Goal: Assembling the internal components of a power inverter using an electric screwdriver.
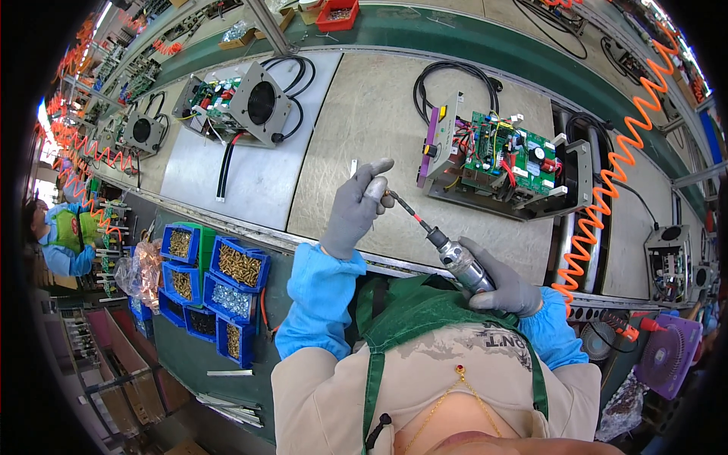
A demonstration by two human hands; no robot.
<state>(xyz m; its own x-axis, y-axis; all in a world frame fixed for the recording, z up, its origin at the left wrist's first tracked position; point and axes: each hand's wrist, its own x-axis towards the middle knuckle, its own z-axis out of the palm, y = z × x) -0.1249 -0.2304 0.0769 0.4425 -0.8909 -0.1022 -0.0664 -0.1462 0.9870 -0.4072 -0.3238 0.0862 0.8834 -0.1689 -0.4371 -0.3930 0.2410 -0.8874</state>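
My right hand [504, 282], in a grey glove, is wrapped round the silver body of a power screwdriver [464, 267]. Its long dark bit [410, 211], with a red band, points up and left. At the bit's tip, the gloved fingers of my left hand [353, 206] are pinched together; whatever small piece they hold is too small to name. Beyond the screwdriver stands an open electronic unit [508, 159] with green circuit boards, many wires and a purple front panel [429, 149]. My hands are apart from it.
A second unit with a round black fan [262, 103] stands to the left on a white board [189, 176]. Blue bins [240, 262] of brass-coloured and silver fasteners sit at lower left. An orange coiled hose [607, 174] hangs at right. Another person [67, 235] is at far left.
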